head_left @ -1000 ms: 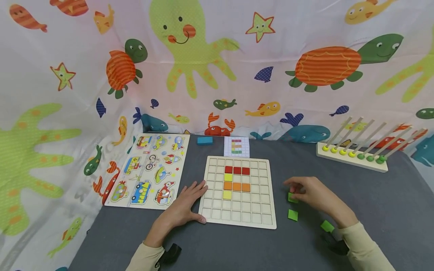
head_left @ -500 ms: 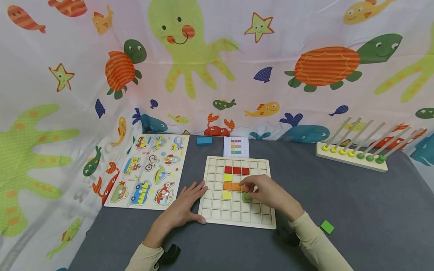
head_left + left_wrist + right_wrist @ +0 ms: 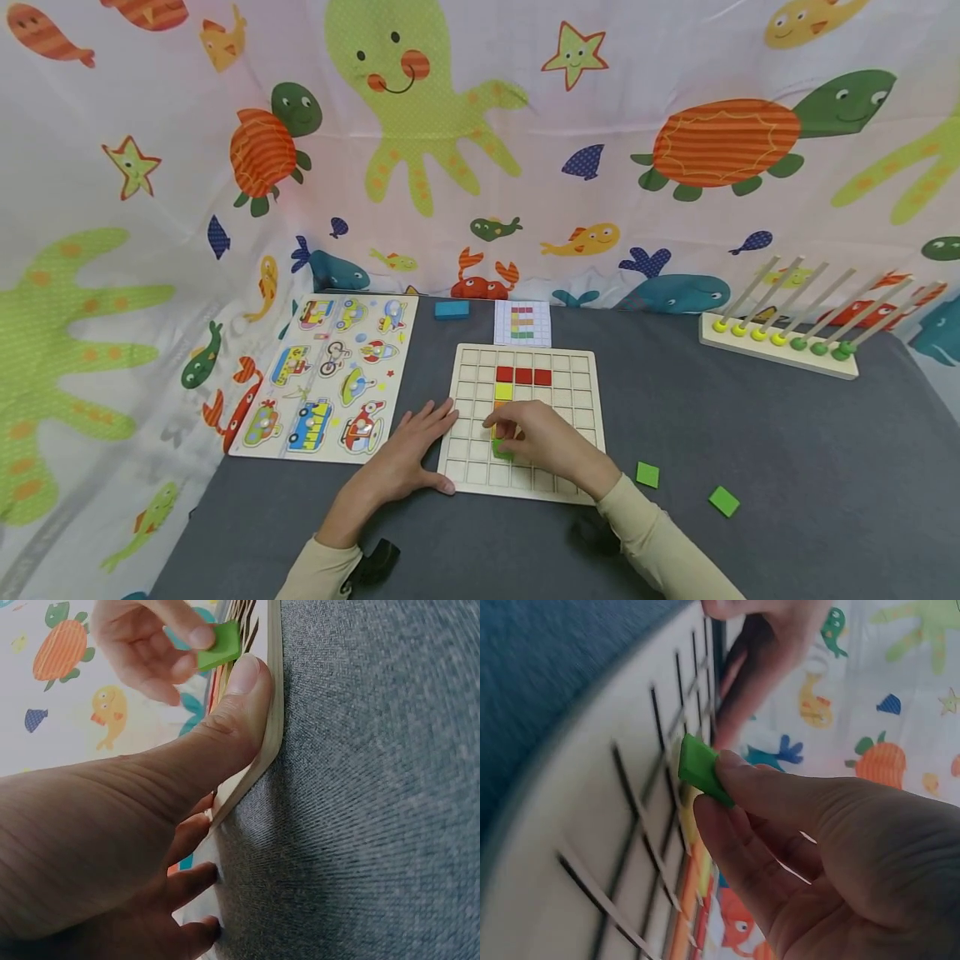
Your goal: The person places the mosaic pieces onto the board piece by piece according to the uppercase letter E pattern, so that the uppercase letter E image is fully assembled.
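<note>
My right hand (image 3: pixel 546 440) pinches a green square tile (image 3: pixel 703 769) between thumb and fingers, close over the wooden grid board (image 3: pixel 465 475). In the head view that hand covers the middle of the board. A row of red tiles (image 3: pixel 524 377) and a yellow tile (image 3: pixel 504 391) lie in the board's cells; the orange row below is mostly hidden. My left hand (image 3: pixel 408 450) rests at the board's left edge, fingers spread and thumb on the near corner. In the left wrist view the thumb (image 3: pixel 244 682) presses on the board's edge.
Two green tiles (image 3: pixel 647 475) lie right of the board. Behind it are a printed pattern card (image 3: pixel 522 323) and a blue block (image 3: pixel 452 311). A vehicle puzzle board (image 3: pixel 322 375) lies left; a pegged bead stand (image 3: pixel 780 346) stands back right.
My right hand picked up a green tile from the table on the right and carried it left over the grid board. The left hand stays at the board's edge.
</note>
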`<state>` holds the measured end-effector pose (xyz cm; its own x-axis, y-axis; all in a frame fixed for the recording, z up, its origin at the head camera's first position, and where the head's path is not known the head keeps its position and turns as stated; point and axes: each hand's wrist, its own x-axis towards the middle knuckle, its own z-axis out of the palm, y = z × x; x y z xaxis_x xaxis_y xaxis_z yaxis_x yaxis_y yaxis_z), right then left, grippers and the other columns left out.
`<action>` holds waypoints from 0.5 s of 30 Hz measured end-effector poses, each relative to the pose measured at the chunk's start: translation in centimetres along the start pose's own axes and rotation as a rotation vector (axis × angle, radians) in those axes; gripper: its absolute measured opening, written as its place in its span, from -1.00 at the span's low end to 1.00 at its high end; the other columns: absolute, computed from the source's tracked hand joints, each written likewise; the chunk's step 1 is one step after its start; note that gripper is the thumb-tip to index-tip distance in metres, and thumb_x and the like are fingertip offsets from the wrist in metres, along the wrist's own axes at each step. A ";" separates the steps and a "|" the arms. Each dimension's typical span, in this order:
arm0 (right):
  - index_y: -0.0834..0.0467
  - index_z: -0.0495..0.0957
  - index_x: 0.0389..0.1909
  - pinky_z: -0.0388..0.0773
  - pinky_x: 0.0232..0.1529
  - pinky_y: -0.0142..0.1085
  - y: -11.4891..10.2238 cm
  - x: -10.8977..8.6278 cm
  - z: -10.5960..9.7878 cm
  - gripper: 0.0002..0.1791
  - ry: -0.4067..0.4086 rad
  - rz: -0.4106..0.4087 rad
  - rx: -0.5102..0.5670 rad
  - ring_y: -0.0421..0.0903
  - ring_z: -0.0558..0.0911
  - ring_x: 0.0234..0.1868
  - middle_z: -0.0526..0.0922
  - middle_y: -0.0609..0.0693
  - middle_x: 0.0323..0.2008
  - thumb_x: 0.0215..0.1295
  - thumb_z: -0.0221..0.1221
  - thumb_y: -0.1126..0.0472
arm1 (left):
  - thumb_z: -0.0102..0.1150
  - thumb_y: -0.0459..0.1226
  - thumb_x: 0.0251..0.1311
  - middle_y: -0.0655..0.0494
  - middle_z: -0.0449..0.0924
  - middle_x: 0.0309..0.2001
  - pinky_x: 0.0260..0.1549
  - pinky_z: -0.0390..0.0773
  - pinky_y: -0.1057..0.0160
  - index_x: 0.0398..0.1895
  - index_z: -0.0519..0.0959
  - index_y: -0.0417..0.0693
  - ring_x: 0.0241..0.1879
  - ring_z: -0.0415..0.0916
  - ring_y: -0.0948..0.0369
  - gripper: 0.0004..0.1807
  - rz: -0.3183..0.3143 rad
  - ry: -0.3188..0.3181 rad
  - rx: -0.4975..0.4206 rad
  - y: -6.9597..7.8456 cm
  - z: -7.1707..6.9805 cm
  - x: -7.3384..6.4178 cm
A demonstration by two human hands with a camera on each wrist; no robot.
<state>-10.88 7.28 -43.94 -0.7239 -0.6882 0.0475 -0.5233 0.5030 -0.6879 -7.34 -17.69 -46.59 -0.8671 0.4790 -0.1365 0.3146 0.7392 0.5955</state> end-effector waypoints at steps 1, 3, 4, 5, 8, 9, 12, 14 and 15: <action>0.23 0.66 -0.08 0.59 -0.25 -0.34 0.0 0.0 0.2 -0.71 -0.004 -0.005 -0.003 -0.26 0.54 -0.35 0.61 -0.11 -0.40 0.14 0.36 0.38 | 0.54 -0.02 -0.18 -0.05 0.00 0.53 0.42 -0.17 -0.26 0.49 0.19 -0.16 0.51 -0.16 -0.15 0.13 0.001 0.001 0.001 0.0 0.0 0.0; 0.22 0.66 -0.09 0.58 -0.27 -0.36 0.0 0.0 0.5 -0.71 -0.003 -0.007 -0.009 -0.26 0.54 -0.35 0.61 -0.10 -0.40 0.14 0.36 0.39 | 0.54 -0.02 -0.18 -0.05 0.00 0.53 0.42 -0.17 -0.26 0.49 0.19 -0.16 0.51 -0.15 -0.14 0.13 0.003 0.001 0.002 0.0 0.0 0.0; 0.22 0.66 -0.10 0.58 -0.27 -0.37 0.0 -0.1 0.7 -0.72 0.001 -0.003 -0.012 -0.26 0.54 -0.35 0.61 -0.10 -0.39 0.13 0.36 0.39 | 0.54 -0.02 -0.18 -0.04 0.00 0.54 0.42 -0.17 -0.26 0.49 0.19 -0.16 0.51 -0.15 -0.14 0.13 0.003 0.000 0.005 -0.1 0.0 0.1; 0.21 0.67 -0.11 0.57 -0.28 -0.37 0.0 -0.1 0.8 -0.72 0.008 -0.001 -0.017 -0.26 0.54 -0.35 0.61 -0.10 -0.40 0.13 0.36 0.40 | 0.54 -0.02 -0.18 -0.04 0.00 0.54 0.42 -0.16 -0.26 0.49 0.19 -0.16 0.51 -0.15 -0.14 0.13 0.003 0.000 0.005 -0.1 0.0 0.1; 0.19 0.67 -0.12 0.56 -0.30 -0.38 0.1 -0.1 1.1 -0.74 0.026 0.014 -0.036 -0.26 0.53 -0.38 0.60 -0.12 -0.41 0.13 0.36 0.40 | 0.55 -0.02 -0.18 -0.04 0.00 0.54 0.42 -0.17 -0.25 0.49 0.20 -0.15 0.51 -0.15 -0.14 0.13 -0.001 -0.002 0.001 -0.1 0.1 0.1; 0.19 0.68 -0.13 0.56 -0.31 -0.39 0.1 -0.1 1.3 -0.74 0.029 0.021 -0.037 -0.26 0.53 -0.39 0.60 -0.12 -0.42 0.14 0.35 0.40 | 0.55 -0.02 -0.19 -0.04 0.00 0.53 0.42 -0.17 -0.25 0.49 0.20 -0.15 0.51 -0.15 -0.15 0.13 -0.002 -0.001 -0.001 0.0 0.1 0.2; 0.17 0.68 -0.13 0.55 -0.33 -0.41 0.2 -0.1 1.5 -0.76 0.029 0.044 -0.041 -0.27 0.52 -0.41 0.60 -0.14 -0.43 0.16 0.33 0.40 | 0.55 -0.03 -0.20 -0.03 0.01 0.53 0.43 -0.17 -0.24 0.49 0.20 -0.14 0.51 -0.15 -0.14 0.13 -0.009 0.000 -0.002 0.0 0.1 0.2; 0.18 0.68 -0.12 0.55 -0.33 -0.40 0.3 -0.1 1.6 -0.76 0.022 0.052 -0.023 -0.27 0.53 -0.41 0.60 -0.13 -0.42 0.18 0.32 0.41 | 0.55 -0.03 -0.20 -0.03 0.01 0.53 0.43 -0.18 -0.24 0.49 0.20 -0.14 0.51 -0.15 -0.15 0.13 -0.011 0.002 -0.004 0.0 0.1 0.2; 0.18 0.68 -0.11 0.56 -0.32 -0.39 0.3 -0.2 1.6 -0.76 0.017 0.053 -0.013 -0.26 0.53 -0.41 0.60 -0.13 -0.42 0.19 0.31 0.41 | 0.55 -0.03 -0.20 -0.04 0.01 0.53 0.43 -0.18 -0.24 0.49 0.20 -0.14 0.51 -0.15 -0.15 0.12 -0.012 0.002 -0.004 0.0 0.2 0.2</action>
<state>-10.17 6.72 -45.31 -0.7581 -0.6517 0.0239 -0.4901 0.5450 -0.6803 -7.42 -17.53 -46.72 -0.8717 0.4691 -0.1416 0.3027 0.7427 0.5973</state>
